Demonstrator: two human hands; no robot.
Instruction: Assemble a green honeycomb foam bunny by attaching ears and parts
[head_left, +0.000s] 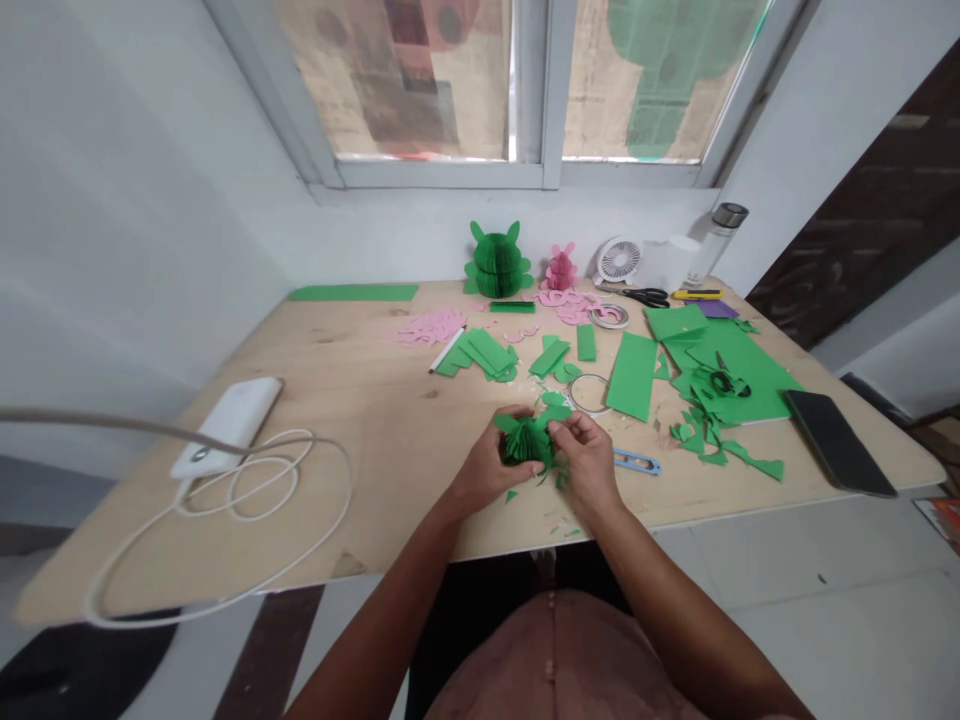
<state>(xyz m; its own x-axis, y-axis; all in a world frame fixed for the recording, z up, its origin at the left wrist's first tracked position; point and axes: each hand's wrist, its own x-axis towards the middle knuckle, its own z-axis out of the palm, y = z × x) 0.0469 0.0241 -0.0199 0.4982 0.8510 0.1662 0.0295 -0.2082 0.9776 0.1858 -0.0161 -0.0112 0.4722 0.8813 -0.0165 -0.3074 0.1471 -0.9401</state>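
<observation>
Pleated green paper (517, 443), cupped in my left hand (484, 468) and pinched at three o'clock by my right hand (590, 462) near the six o'clock edge of the table (390, 480), could crease if I squeeze too hard.

On the table (360, 400), phone (840, 443) lies right of held papercraft (521, 441), fan (619, 261) behind.

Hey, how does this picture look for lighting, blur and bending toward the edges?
In the head view, light comes through the papered window, with a bright strip beside its central frame; in the head view, wide-angle stretch seems to splay the table outward; also in the head view, fine folds of the green paper piece look slightly soft.
</observation>
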